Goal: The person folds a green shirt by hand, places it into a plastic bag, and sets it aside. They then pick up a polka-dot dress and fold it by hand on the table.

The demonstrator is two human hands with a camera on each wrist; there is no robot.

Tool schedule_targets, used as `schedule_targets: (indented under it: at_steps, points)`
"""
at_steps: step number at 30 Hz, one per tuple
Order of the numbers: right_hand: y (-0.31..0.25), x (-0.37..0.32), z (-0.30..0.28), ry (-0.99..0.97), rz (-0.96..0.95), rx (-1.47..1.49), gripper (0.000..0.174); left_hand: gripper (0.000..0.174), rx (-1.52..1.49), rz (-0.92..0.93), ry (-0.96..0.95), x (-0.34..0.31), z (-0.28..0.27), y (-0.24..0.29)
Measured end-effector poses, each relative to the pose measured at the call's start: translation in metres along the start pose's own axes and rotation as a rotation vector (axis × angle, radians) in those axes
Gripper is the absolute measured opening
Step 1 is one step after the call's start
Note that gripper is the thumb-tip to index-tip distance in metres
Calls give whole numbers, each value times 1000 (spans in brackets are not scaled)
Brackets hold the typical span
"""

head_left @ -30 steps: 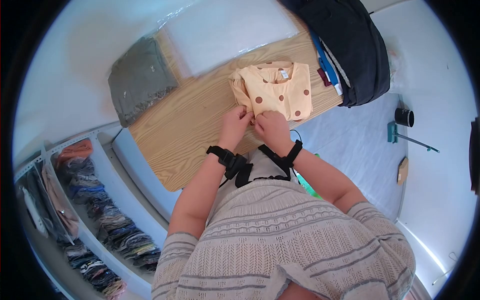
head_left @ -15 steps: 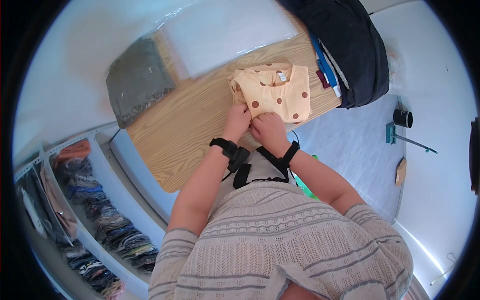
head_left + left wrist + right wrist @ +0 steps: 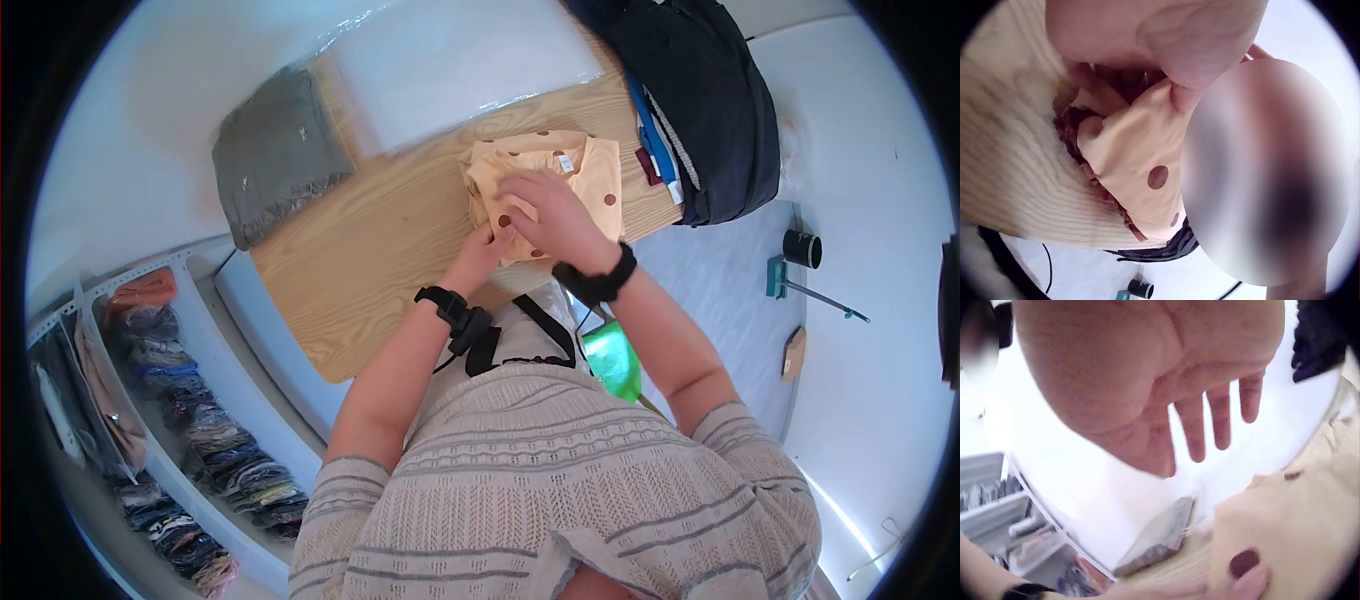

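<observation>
A folded peach top (image 3: 597,180) with brown polka dots lies on the wooden table, its neckline and white label facing away from me. My left hand (image 3: 482,255) pinches the near left edge of it. In the left wrist view, the thumb presses on top of the cloth (image 3: 1129,150) while the fingers curl beneath; a frilly brown trim (image 3: 1094,178) runs along that edge. Over the top hovers my right hand (image 3: 560,220), its fingers extended and apart in the right wrist view, with nothing in the palm (image 3: 1147,369).
Clear plastic bags (image 3: 460,60) lie at the table's far side. A bagged grey garment (image 3: 275,155) sits at the far left corner, and a dark garment pile (image 3: 705,110) at the right end. Shelves of bagged clothes (image 3: 215,420) stand at lower left.
My right hand has lifted from the near edge of the top and moved forward over its middle, fingers now extended. The left hand stays at the near left edge.
</observation>
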State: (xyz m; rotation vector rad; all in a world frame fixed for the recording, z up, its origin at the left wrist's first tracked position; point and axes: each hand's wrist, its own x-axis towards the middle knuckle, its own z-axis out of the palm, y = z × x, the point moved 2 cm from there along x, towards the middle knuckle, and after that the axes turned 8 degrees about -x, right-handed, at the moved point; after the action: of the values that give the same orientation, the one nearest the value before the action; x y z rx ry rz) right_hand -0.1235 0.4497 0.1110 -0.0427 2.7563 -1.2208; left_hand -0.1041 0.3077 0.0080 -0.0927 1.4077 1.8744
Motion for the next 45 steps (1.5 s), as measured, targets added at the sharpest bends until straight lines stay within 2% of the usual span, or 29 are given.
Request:
schedule_targets:
  at_steps: [2,3,5,6,8,9,11,12,14,18,20,21,23,24,26,27,29,30,32,33,35,40,45]
  points:
    - [-9,29,3,221,-549,-274,14,34,135,71,17,5,-4,-8]
    - [-3,42,9,222,-554,-276,14,34,135,77,18,6,-4,-10]
    - [9,61,26,162,-744,-411,17,31,157,187,15,3,-1,-5]
    - [13,69,26,162,-751,-409,17,31,158,191,20,-1,-1,-3]
    - [22,83,31,-350,-475,-417,25,31,546,402,7,-11,3,9]
    - [22,86,32,-357,-480,-415,25,31,543,400,15,-10,-2,4]
    - [31,91,35,-190,-346,-664,34,35,594,284,68,-4,-14,-16]
    - [35,91,38,-198,-351,-664,34,35,588,282,75,-3,-15,-20]
    - [42,93,43,-125,-302,-708,39,40,205,52,151,-1,-19,-26]
    - [42,93,52,-97,-235,-699,37,43,329,175,191,0,-19,-24]
    - [30,91,40,-12,-232,-549,29,40,210,-76,117,-3,-22,-21]
    - [26,86,27,-9,-224,-550,29,40,212,-79,110,-5,-20,-18]
    - [10,62,-18,223,-368,-344,23,31,6,-10,285,-11,-14,-5]
    - [14,45,-32,237,-311,-336,23,31,5,-12,278,-18,-9,7]
    - [23,8,-50,300,-175,-357,27,26,871,398,402,-33,0,42]
    - [29,-13,-52,350,-97,-386,28,26,868,402,395,-32,5,44]
    - [54,-52,-33,304,51,-594,38,34,1142,762,62,-28,30,47]
    - [64,-64,-21,288,92,-743,42,34,1140,769,59,-23,36,46]
    - [71,-68,-4,233,97,-776,45,49,1380,722,17,-10,45,39]
    - [75,-68,5,170,101,-802,48,49,1380,725,14,-4,43,36]
    - [88,-56,16,171,103,-799,49,60,1496,562,93,11,30,26]
    - [113,-43,31,139,104,-752,50,63,1516,471,64,31,16,6]
    - [119,-37,29,118,95,-764,50,63,1530,412,46,36,18,9]
